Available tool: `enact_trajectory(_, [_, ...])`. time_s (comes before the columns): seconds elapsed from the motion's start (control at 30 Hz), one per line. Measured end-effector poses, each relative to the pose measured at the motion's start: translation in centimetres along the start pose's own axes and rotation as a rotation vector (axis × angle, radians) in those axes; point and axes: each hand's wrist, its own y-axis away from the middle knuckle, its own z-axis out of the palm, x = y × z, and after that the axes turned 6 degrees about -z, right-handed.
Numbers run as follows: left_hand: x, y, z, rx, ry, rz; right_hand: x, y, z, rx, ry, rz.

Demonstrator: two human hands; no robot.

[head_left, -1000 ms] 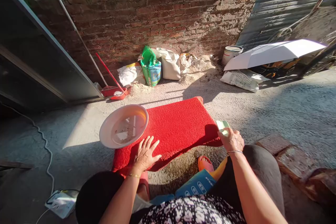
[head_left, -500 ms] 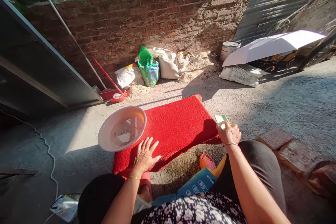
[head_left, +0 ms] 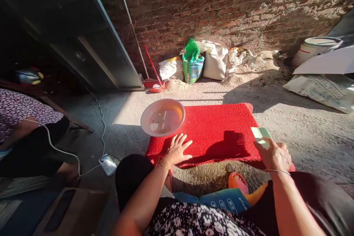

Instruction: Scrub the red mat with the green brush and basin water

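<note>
A red, fuzzy mat (head_left: 218, 125) is spread over a low support in front of my knees. My left hand (head_left: 177, 151) lies on its near left part with the fingers spread, just below the pink basin (head_left: 145, 123). That basin stands on the mat's left end and holds clear water with small specks in it. My right hand (head_left: 276, 156) grips a pale green scrub brush (head_left: 261, 132) by the mat's right end. The brush's shadow on the mat shows bristles; the bristles themselves are hidden from above.
Another person in a patterned top (head_left: 30, 112) sits at the left, near a power strip (head_left: 107, 165) and its white cord. Along the brick wall (head_left: 210, 11) stand a green sack (head_left: 193, 62), a white sack (head_left: 215, 62) and a red dustpan (head_left: 155, 86). A lidded bucket (head_left: 315, 49) is at right.
The view has turned left, bringing the other person into sight. My right hand has lifted the brush somewhat, and its bristled shadow now falls on the mat. My left hand stays on the mat.
</note>
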Motion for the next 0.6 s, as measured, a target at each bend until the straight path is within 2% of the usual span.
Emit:
enact_trajectory(0.03, [0.5,0.1,-0.4,0.006,0.015,-0.004,-0.7,0.4,-0.1,-0.038,-0.067,-0.106])
enact_trajectory(0.1, [1.7,0.3,-1.4,0.032,0.039,-0.005,-2.9,1.8,-0.1,-0.157,-0.203,-0.406])
enact_trajectory(0.2, [4.2,1.2,-2.8,0.109,0.106,0.071,-6.9,4.9,-0.3,-0.380,-0.311,-0.838])
enact_trajectory(0.27, [5.8,2.0,-3.5,0.133,0.171,0.155,-8.9,6.9,-0.5,-0.512,-0.337,-0.995])
enact_trajectory(0.37, [7.5,3.4,-4.1,0.034,0.230,0.195,-10.4,8.7,-0.5,-0.662,-0.395,-1.106])
enact_trajectory(0.47, [8.7,5.1,-4.1,-0.099,0.253,0.122,-10.6,9.3,0.0,-0.743,-0.444,-1.138])
enact_trajectory(0.6, [10.2,7.6,-3.6,-0.095,0.274,-0.017,-10.7,9.6,0.8,-0.818,-0.495,-1.119])
